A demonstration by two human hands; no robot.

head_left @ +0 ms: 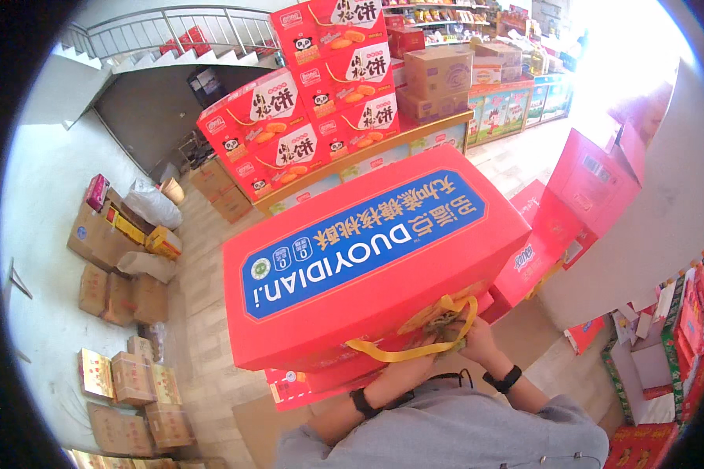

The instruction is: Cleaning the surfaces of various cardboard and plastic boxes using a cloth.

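Note:
A large red gift box [352, 250] with a blue label panel lies in front of me on another red box [317, 383]. Its yellow ribbon handle [403, 353] loops out from the side facing me. Behind that loop my left hand [416, 358] and my right hand [477, 342] meet at the box's near side. Both hands have their fingers drawn together around something small and crumpled, which I cannot make out. The handle covers part of the fingers. Each wrist wears a black band.
Stacked red gift boxes [297, 148] stand on a counter ahead, beside brown cartons [438, 74]. An opened red box [590, 187] stands at right. More cartons [109, 293] line the left wall. Flattened colourful packaging [657, 352] lies at lower right. Stairs with a railing [172, 35] rise behind.

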